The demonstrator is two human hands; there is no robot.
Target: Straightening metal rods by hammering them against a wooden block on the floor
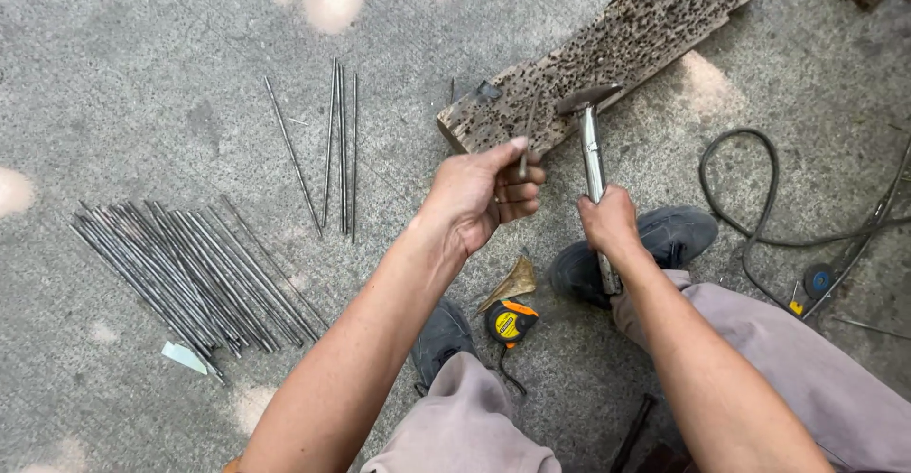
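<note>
At centre frame, left hand [484,198] has its grip closed around a thin metal rod [528,141], held near upright with its tip on the end of the pitted wooden block [607,51]. Right hand [607,222] has its grip wrapped round the handle of a hammer [590,136], head hovering just beside the rod top, over the block. Risk, as a judgement: rod is slim and the fingers sit close under the strike point, so an off-centre blow could glance onto the thumb or bend the rod. Block lies loose on the concrete floor [142,74] and could shift. Tape measure [511,323] between the shoes, bundle of rods [190,278] to the left, cable [750,207] to the right.
</note>
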